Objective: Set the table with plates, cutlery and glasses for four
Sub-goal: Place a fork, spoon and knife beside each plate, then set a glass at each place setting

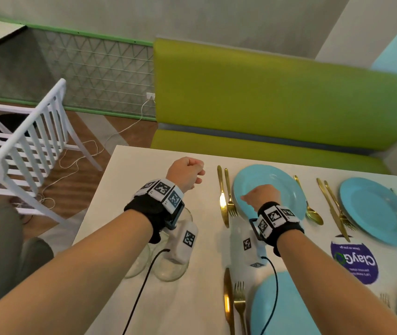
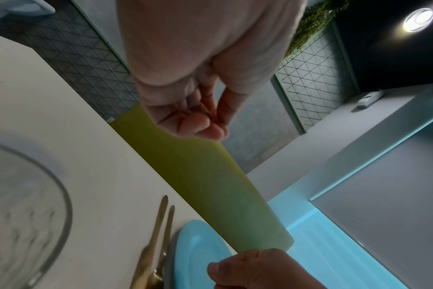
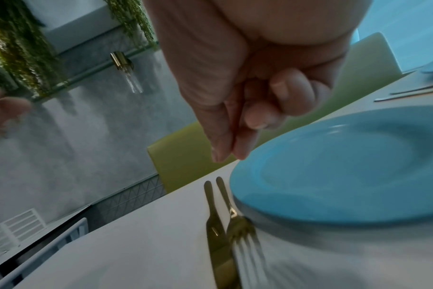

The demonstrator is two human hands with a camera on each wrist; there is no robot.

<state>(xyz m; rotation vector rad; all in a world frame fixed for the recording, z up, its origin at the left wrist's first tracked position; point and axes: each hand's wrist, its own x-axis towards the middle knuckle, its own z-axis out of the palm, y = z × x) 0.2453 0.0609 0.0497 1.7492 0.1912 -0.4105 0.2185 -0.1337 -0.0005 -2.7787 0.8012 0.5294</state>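
Note:
Blue plates lie on the white table (image 1: 129, 180), each flanked by gold cutlery. The far left plate (image 1: 272, 177) has a knife (image 1: 222, 197) and fork (image 1: 230, 197) on its left and a spoon (image 1: 310, 206) on its right. My right hand (image 1: 260, 197) hovers over this plate's near rim, fingers curled, holding nothing; the right wrist view shows the hand (image 3: 247, 117) above the plate (image 3: 346, 166). My left hand (image 1: 186, 170) is a fist over bare table left of the knife, and its curled fingers (image 2: 198, 121) are empty. Clear glasses (image 1: 171, 270) stand under my left wrist.
A second plate (image 1: 374, 209) with cutlery lies at the right, a third plate (image 1: 289, 310) with a knife (image 1: 227, 301) and fork (image 1: 239, 303) near me. A purple sticker (image 1: 354, 262) is on the table. A green bench (image 1: 265, 93) lines the far side, a white chair (image 1: 23, 146) stands left.

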